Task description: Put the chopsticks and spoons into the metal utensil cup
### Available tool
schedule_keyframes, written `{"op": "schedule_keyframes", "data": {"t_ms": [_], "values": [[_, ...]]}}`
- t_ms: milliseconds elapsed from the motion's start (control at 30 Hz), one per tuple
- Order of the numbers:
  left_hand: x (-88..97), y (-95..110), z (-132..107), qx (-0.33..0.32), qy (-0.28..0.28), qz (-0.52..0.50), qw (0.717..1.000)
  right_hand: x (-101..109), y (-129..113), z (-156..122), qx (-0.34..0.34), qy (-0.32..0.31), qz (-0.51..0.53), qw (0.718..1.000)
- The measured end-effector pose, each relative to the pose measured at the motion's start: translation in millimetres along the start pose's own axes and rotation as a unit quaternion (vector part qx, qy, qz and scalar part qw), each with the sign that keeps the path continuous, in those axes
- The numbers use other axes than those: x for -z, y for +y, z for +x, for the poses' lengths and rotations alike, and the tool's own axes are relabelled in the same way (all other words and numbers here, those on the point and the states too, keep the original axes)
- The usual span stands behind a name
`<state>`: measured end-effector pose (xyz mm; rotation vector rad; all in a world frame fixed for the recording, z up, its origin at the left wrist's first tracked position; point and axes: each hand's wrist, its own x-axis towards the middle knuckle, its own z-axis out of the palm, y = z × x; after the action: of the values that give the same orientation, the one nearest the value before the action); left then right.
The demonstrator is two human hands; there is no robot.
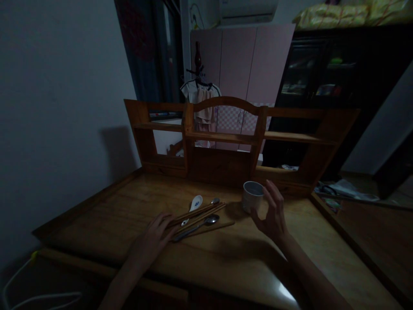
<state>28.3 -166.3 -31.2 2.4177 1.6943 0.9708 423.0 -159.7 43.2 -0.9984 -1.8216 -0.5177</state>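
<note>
On a wooden desk (226, 254) lies a bundle of wooden chopsticks (200, 214), a white ceramic spoon (195, 203) and a metal spoon (201, 224). My left hand (159, 234) rests flat on the desk with its fingertips touching the near ends of the chopsticks and spoons, fingers stretched out. A small grey cup (252, 196) stands upright to the right of the utensils. My right hand (272, 213) hovers just beside the cup, fingers spread and curved toward it, holding nothing.
A wooden shelf unit (226, 137) stands along the desk's back edge. A raised wooden lip runs along the left side. Clothes hang on a rack (201, 97) behind, before pink wardrobe doors. A dark cabinet (322, 86) stands at the right. A white cable (19, 275) hangs at lower left.
</note>
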Motion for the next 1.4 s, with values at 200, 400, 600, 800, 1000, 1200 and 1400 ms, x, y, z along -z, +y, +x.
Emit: {"op": "schedule_keyframes", "data": {"t_ms": [200, 400, 600, 800, 1000, 1200, 1400], "values": [[6.2, 8, -7, 0.046, 0.085, 0.015, 0.995, -15, -21, -11, 0.09, -0.129, 0.059, 0.986], [-1.8, 8, -13, 0.008, 0.034, -0.009, 0.999, -26, -29, -13, 0.031, -0.245, 0.111, 0.963], [2.0, 13, -11, -0.004, -0.006, -0.015, 1.0, -37, -17, -21, -0.018, -0.3, 0.149, 0.942], [1.6, 12, -8, -0.007, -0.023, -0.001, 1.0, -41, -10, -27, -0.047, -0.3, 0.195, 0.933], [-0.9, 1, -4, -0.007, -0.029, 0.0, 1.0, -46, -5, -29, -0.063, -0.303, 0.221, 0.925], [2.9, -4, -4, -0.013, -0.037, -0.002, 0.999, -49, -4, -31, -0.075, -0.304, 0.213, 0.925], [7.1, -12, -7, -0.05, -0.037, 0.073, 0.995, -50, 0, -33, -0.083, -0.303, 0.202, 0.928]]}}
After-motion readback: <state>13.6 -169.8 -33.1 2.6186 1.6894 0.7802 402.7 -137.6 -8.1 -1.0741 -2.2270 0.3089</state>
